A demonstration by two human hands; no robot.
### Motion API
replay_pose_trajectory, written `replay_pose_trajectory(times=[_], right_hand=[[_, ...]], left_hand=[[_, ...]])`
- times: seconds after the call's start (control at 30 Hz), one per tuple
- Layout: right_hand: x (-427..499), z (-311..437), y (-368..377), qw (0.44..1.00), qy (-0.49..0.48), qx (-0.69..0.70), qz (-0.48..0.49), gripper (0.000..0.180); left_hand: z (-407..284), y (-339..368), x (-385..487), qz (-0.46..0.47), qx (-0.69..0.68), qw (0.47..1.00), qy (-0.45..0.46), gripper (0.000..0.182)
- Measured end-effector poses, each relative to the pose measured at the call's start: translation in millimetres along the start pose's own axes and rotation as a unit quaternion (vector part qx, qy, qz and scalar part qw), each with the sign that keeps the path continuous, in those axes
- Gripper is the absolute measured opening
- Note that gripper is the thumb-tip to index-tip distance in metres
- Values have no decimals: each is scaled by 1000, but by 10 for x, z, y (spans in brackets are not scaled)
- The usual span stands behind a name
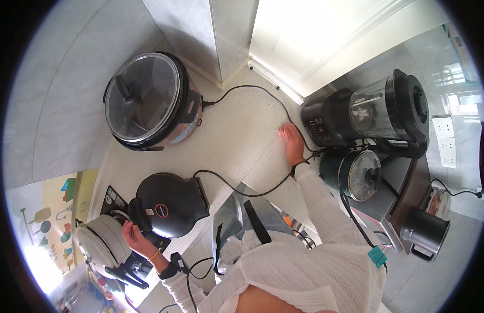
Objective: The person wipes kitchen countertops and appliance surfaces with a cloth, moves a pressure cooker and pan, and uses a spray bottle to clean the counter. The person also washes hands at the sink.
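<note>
My left hand (pixel 138 239) is beside the front handle of a black round electric baking pan (pixel 169 205), whose lid is down. Its fingers are loosely bent and apart, with nothing visible in them; whether they touch the handle is unclear. My right hand (pixel 293 144) is over the pale countertop (pixel 242 129), fingers stretched out and slightly blurred, holding nothing. A black power cord (pixel 261 87) passes close to that hand. It runs from a pinkish electric rice cooker (pixel 189 113) with a glass lid (pixel 148 98) towards the right.
A black blender (pixel 332 117) and a dark green pot (pixel 344 168) with a glass lid stand right of my right hand. Further right is a black kettle (pixel 424 232). A white pressure cooker (pixel 103 242) sits left of my left hand. Wall sockets (pixel 445 144) are at far right.
</note>
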State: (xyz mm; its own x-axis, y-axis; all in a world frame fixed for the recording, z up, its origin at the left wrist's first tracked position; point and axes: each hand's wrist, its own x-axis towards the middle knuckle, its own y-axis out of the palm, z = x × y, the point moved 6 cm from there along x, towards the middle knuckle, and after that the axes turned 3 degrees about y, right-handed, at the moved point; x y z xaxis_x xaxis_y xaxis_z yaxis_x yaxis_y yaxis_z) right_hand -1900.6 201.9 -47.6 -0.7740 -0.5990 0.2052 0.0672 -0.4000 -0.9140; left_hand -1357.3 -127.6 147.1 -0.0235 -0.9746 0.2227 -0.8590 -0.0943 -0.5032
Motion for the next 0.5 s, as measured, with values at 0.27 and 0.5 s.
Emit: replay_pose_trajectory(times=[0.27, 0.5], right_hand=[[1057, 368, 523, 794, 290, 530, -68, 25], [281, 1235, 225, 847, -60, 471, 237, 29]], left_hand=[[-56, 99, -40, 47, -22, 999, 11, 11], [-145, 160, -54, 52, -77, 996, -3, 8]])
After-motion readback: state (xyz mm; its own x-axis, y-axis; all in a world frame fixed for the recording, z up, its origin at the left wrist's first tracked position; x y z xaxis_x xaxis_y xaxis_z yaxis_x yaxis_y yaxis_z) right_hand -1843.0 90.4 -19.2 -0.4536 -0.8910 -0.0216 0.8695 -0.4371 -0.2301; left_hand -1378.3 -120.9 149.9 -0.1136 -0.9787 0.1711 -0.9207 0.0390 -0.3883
